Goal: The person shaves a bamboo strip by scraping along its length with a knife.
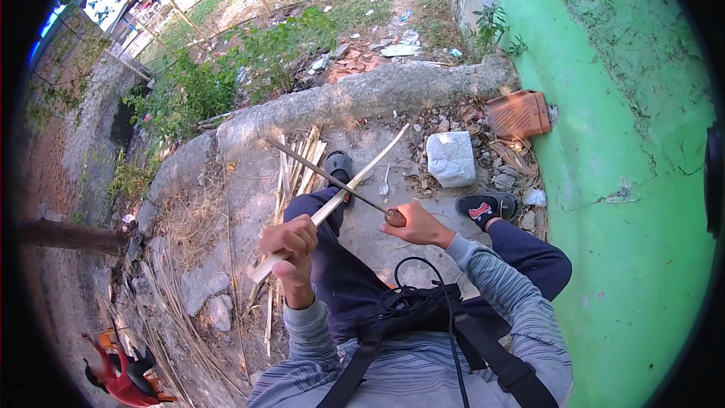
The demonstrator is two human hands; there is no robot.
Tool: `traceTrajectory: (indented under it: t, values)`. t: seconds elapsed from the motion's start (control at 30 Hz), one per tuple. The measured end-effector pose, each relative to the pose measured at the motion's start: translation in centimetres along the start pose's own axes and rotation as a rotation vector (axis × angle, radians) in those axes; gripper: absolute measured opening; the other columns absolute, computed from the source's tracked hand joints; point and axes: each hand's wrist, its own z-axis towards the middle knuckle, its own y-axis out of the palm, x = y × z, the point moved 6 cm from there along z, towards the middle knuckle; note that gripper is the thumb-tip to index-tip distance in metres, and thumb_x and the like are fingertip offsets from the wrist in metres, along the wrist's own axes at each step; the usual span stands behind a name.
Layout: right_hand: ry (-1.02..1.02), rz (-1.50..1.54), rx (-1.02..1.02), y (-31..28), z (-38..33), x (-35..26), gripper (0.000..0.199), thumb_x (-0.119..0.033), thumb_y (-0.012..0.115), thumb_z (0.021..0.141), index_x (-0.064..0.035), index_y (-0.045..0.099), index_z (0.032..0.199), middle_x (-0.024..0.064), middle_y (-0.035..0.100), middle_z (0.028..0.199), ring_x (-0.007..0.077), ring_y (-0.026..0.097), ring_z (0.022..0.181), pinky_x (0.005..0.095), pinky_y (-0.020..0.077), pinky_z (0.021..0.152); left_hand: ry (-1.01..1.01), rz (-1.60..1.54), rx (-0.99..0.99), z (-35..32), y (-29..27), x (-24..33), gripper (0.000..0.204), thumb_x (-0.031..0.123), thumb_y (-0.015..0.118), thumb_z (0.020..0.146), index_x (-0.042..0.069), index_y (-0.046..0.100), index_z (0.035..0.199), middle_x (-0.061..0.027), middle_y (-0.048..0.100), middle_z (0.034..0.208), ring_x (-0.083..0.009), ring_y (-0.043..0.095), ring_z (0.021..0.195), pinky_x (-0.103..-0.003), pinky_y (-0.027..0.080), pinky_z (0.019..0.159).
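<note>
Pale bamboo strip (pixel 332 206) gripped near its lower end in closed left hand (pixel 291 245), angled up across the knee; long knife (pixel 325 175) clasped by its wooden handle in closed right hand (pixel 418 225), blade crossing strip. Judged light, stiff, splintery; best held low, clear of blade.

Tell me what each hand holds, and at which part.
The left hand grips a pale bamboo strip near its lower end. The right hand holds a long knife by its brown handle, the blade lying across the strip.
</note>
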Motion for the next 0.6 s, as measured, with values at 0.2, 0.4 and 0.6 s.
traceTrajectory:
  t: [0.2, 0.4, 0.6]
  values:
    - [0.037, 0.024, 0.025, 0.3, -1.3, 0.2, 0.038, -0.031, 0.073, 0.090, 0.0025, 0.059, 0.077, 0.0148, 0.051, 0.057, 0.0281, 0.045, 0.053, 0.0421, 0.0400, 0.057, -0.037, -0.027, -0.043, -0.9, 2.1, -0.1, 0.075, 0.070, 0.034, 0.103, 0.012, 0.026, 0.057, 0.0012, 0.030, 0.049, -0.0139, 0.027, 0.042, -0.032, 0.026, 0.047]
    - [0.077, -0.074, 0.037, -0.4, -1.7, 1.8, 0.034, -0.029, 0.072, 0.085, 0.0016, 0.061, 0.075, 0.0170, 0.055, 0.059, 0.0329, 0.055, 0.055, 0.0447, 0.0438, 0.057, -0.038, -0.182, -0.104, -1.8, 2.5, -0.7, 0.070, 0.046, 0.040, 0.111, 0.013, 0.019, 0.052, 0.0030, 0.020, 0.044, -0.0124, 0.017, 0.037, -0.030, 0.017, 0.042]
    - [-0.018, -0.110, 0.006, -0.2, -1.4, -1.2, 0.032, -0.028, 0.070, 0.083, 0.0018, 0.063, 0.074, 0.0199, 0.059, 0.062, 0.0365, 0.060, 0.057, 0.0453, 0.0450, 0.057, -0.059, -0.143, -0.101, -1.7, 2.5, -0.3, 0.070, 0.041, 0.041, 0.112, 0.014, 0.020, 0.051, 0.0033, 0.020, 0.044, -0.0119, 0.016, 0.036, -0.030, 0.017, 0.041]
